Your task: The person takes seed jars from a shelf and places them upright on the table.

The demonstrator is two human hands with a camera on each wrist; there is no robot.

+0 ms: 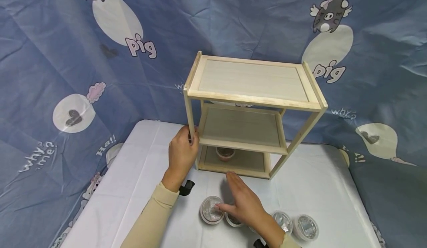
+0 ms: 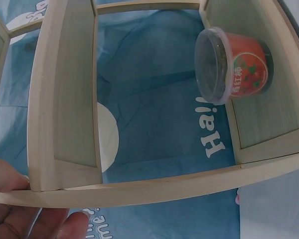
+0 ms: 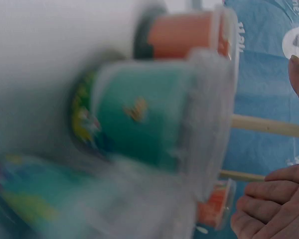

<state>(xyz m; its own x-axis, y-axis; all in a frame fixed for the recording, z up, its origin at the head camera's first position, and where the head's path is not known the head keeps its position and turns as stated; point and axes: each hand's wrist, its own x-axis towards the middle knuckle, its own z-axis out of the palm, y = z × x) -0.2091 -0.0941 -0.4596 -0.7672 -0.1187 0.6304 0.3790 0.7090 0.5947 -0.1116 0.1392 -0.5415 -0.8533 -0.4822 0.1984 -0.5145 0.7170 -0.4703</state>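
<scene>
A three-tier wooden shelf (image 1: 253,79) stands on the white table. My left hand (image 1: 181,149) grips its front left post beside the middle tier; in the left wrist view the thumb and fingers lie either side of the wood. On the bottom tier sits a lidded plastic cup with a red label (image 2: 249,64). My right hand (image 1: 247,203) is held above the table with fingers extended and thumb spread, holding nothing. Below it are several lidded cups, among them a left one (image 1: 211,212), partly behind the thumb. The right wrist view shows a blurred green cup (image 3: 144,114).
More clear-lidded cups, including one at the right end (image 1: 306,227), stand on the white tablecloth (image 1: 133,188) in front of the shelf. A blue cloth with pig prints (image 1: 166,25) hangs behind and at the sides.
</scene>
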